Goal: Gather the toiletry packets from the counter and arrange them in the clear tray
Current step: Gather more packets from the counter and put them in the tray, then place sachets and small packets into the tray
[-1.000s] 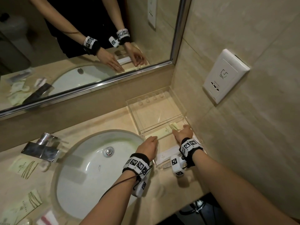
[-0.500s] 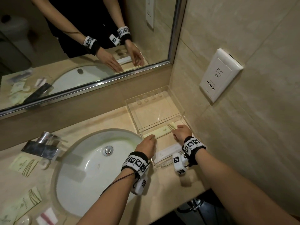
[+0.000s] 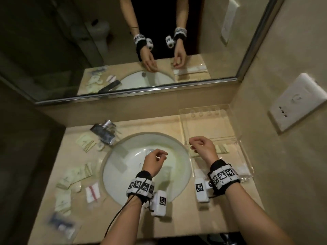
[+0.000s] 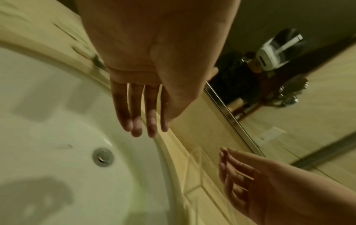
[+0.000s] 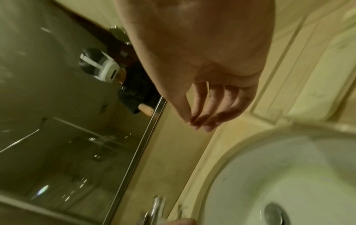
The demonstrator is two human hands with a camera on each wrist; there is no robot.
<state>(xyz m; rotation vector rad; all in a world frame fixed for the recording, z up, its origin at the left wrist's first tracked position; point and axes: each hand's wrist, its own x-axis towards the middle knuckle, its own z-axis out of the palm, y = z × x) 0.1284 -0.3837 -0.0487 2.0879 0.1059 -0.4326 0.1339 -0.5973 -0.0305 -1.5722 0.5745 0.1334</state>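
Your left hand (image 3: pixel 153 161) hangs empty, fingers loose, over the sink (image 3: pixel 123 174). Your right hand (image 3: pixel 203 147), empty and relaxed, hovers by the clear tray (image 3: pixel 235 124), one packet (image 3: pixel 222 149) inside. Remaining packets (image 3: pixel 79 174) lie left on the worktop (image 3: pixel 185 218).

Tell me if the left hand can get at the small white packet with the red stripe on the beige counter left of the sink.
Probably yes. The left hand hangs empty over the white sink basin, and the red-striped white packet lies uncovered on the counter beside it, nothing between.
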